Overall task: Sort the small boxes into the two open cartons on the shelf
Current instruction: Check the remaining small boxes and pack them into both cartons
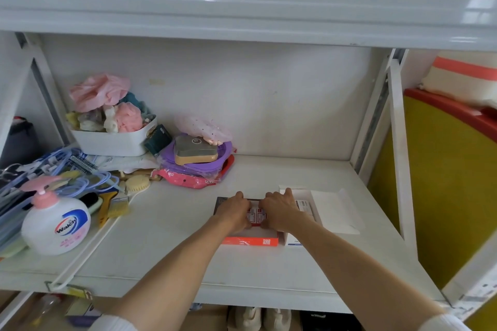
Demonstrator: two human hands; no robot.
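Head view. Your left hand (233,213) and right hand (278,212) lie side by side, low and just right of centre in the frame, both reaching into the shallow orange-fronted cardboard carton (250,241) on the smooth white shelf board (166,236). The fingers of each hand curl down over the small red-and-white printed boxes (256,216) packed inside it; the pads touch the box tops, but you cannot tell whether either hand is clamped on a box or merely pressing. Touching the orange carton's right side stands the second carton, a flat white cardboard carton (302,226) with its lid flap (333,209) folded open to the right; a few white boxes with red and blue print (303,207) lie inside it.

At left of the frame: a rounded white plastic pump bottle (57,226) with a pink pump, a tangle of thin pale-blue wire hangers (53,166), a round bristle brush (137,183), and behind them a white plastic tub (113,140) heaped with soft pink mesh puffs. A glossy purple plastic bundle (199,158) lies near centre.
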